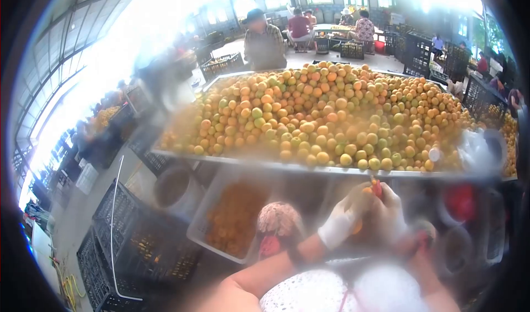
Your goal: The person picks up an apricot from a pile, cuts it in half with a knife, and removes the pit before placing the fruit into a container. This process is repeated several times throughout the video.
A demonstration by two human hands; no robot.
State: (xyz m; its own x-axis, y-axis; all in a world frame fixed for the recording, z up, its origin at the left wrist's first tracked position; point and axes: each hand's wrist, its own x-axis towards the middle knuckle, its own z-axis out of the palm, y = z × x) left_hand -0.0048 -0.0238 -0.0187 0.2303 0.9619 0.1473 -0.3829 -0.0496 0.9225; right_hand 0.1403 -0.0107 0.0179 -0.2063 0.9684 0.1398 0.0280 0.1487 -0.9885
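Both of my hands wear white gloves and meet just below the front edge of a table [309, 168] heaped with orange and yellow-green fruits [309, 113]. My left hand [343, 218] is closed round an orange fruit [358, 227], partly blurred. Close beside it, my right hand [391, 210] grips a small red tool [377, 188], whose tip points up at the table edge. Haze on the lens blurs the fingers.
A white bin [200, 228] of orange pieces stands below the table at left, near a round bucket [175, 188] and black crates [118, 223]. A red container [459, 201] is at right. A person [264, 44] stands behind the table; others sit farther back.
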